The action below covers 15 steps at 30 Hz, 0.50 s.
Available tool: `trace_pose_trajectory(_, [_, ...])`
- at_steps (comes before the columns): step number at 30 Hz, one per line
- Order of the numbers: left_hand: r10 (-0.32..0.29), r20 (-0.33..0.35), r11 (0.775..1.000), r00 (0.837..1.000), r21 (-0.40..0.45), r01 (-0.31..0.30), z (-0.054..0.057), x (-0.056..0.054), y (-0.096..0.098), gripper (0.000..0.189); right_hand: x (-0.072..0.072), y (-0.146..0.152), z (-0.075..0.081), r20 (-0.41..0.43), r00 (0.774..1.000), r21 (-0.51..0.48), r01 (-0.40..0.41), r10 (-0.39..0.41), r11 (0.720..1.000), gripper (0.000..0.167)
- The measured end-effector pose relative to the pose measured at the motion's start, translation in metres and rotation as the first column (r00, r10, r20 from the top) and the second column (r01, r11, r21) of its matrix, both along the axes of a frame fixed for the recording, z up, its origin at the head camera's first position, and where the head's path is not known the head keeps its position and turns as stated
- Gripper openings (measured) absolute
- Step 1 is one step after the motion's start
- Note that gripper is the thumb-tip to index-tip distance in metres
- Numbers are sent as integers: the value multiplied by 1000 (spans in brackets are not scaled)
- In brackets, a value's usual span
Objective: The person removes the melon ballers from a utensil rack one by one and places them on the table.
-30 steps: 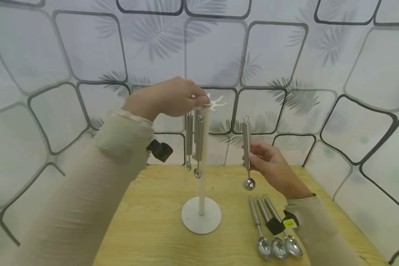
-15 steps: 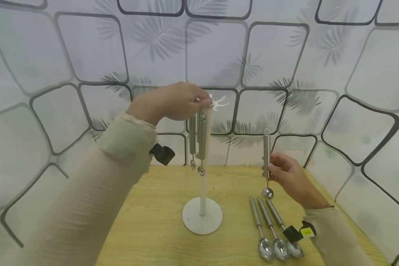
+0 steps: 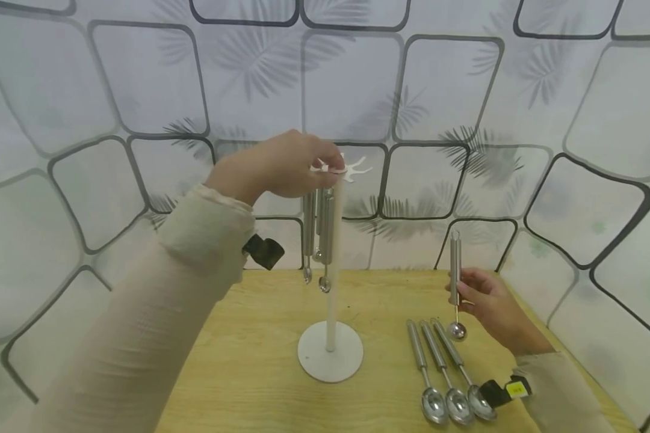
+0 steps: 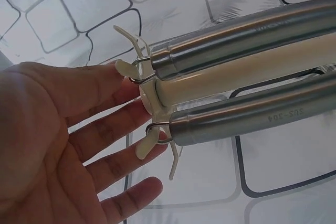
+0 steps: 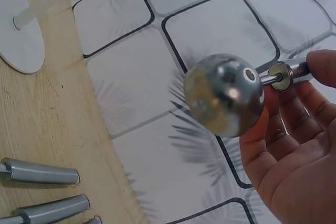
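Note:
My left hand (image 3: pixel 289 162) reaches over the top of a white stand (image 3: pixel 333 307), its thumb and fingers pinching the hooked crown (image 4: pixel 149 90). From hooks on the stand's left side hang slim steel-handled scoops (image 3: pixel 327 234); the left wrist view shows two by their wire loops. Off to the right, my right hand (image 3: pixel 490 307) grips a steel melon baller (image 3: pixel 455 270) by its handle, loop up and round head down. The back of its shiny round head (image 5: pixel 223 95) fills the middle of the right wrist view, with the thumb and fingers around the handle.
Three steel scoops (image 3: pixel 439 361) with oval bowls lie side by side on the wooden table (image 3: pixel 249 349), below the right hand. The stand's round white base (image 3: pixel 330 364) sits mid-table. A patterned cloth wall (image 3: pixel 352 84) closes off the back and sides.
My right hand has moved right and down with the melon baller, away from the stand. The left hand stays at the stand's top while the hanging scoops shift slightly.

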State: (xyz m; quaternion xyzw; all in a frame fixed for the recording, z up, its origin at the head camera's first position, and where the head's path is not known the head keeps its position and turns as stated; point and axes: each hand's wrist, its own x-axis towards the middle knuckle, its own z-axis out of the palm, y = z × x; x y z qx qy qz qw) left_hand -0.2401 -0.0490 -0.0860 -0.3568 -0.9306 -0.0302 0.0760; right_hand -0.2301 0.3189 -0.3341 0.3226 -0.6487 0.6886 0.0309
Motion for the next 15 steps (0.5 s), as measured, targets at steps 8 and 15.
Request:
trace_pose_trajectory(8, [-7,-32,1000,999,-13,7,0,-3,1,38,-1,16,-18,102,992,37,73,-76,997,24])
trace_pose_trajectory(15, [18,21,1000,1000,0,-18,-3,-7,3,38,-1,27,-34,189,973,38,131,-136,991,23])
